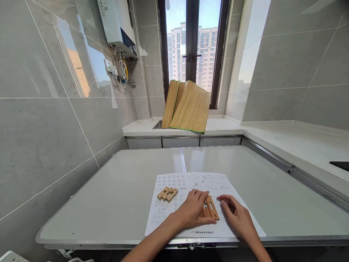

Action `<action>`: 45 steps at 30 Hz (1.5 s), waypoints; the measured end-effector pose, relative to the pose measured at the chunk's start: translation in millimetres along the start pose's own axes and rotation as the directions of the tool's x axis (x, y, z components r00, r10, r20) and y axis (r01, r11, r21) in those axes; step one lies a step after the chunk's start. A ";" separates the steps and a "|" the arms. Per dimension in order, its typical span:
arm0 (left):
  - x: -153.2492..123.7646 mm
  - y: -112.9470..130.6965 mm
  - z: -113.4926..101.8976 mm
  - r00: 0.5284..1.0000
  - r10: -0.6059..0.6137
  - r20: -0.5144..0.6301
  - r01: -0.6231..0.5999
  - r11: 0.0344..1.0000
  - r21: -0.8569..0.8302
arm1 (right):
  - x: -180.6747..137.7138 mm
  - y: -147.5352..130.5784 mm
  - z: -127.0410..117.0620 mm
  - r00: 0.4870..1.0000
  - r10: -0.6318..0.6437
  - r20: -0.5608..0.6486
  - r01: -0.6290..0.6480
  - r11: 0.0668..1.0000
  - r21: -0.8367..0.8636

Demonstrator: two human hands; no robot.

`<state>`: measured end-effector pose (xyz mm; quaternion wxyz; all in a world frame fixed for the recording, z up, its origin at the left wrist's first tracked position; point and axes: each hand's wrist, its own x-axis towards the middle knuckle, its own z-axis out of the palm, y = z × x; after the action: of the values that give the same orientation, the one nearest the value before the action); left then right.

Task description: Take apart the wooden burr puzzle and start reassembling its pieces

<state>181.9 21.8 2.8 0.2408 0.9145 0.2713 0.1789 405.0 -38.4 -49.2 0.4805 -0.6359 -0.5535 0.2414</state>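
Note:
My left hand [192, 211] lies over flat wooden puzzle pieces [213, 208] with slots cut in them. Its fingers touch their far end and its thumb rests along the near end; the palm hides their left part. Just right of these pieces, my right hand [237, 216] hovers with fingers loosely bent, thumb and forefinger slightly apart, and nothing visible in it. Farther left, a group of notched wooden blocks [167, 194] sits together. Both groups are on a large printed paper sheet [188, 234] covered in small diagrams and text, which faces away from me.
Under the paper is a pale folding table [109, 211] with a centre seam and metal edge. Beyond it runs a white counter [223, 125] holding an upright bamboo mat [191, 105] before the window. A tiled wall [49, 145] borders the left side.

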 end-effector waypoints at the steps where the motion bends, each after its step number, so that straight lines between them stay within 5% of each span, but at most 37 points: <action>1: -1.0 0.1 -2.4 1.000 0.004 0.005 -0.004 1.000 -0.008 | -0.1 -0.5 -0.3 1.000 -0.003 0.005 0.003 1.000 -0.006; 12: -22.6 -11.2 -21.2 0.997 -0.059 -0.051 0.058 0.998 -0.020 | -3.9 -12.0 1.1 0.970 -0.190 0.153 0.207 0.973 -0.101; 20: -29.1 -17.2 -28.5 0.996 -0.077 -0.040 0.073 0.991 -0.114 | -4.0 -4.0 4.3 0.930 -0.212 0.299 0.259 0.958 -0.126; 30: -38.0 -16.9 -42.1 0.990 0.097 -0.098 -0.089 0.992 0.085 | -3.8 -1.2 7.4 0.945 -0.214 0.246 0.243 0.965 -0.097; 38: -28.6 -24.6 -34.2 0.991 -0.050 -0.121 0.093 0.919 0.383 | -4.2 -5.4 5.0 0.969 -0.134 0.208 0.148 0.988 -0.052; 45: -24.9 -27.3 -26.6 0.988 -0.093 -0.125 0.128 0.941 0.312 | -4.6 -7.2 5.2 0.972 -0.136 0.192 0.149 0.987 -0.058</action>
<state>138.9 36.6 5.1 0.0844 0.9137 0.3603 0.1680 395.9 -41.5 -46.1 0.4193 -0.5859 -0.6488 0.2448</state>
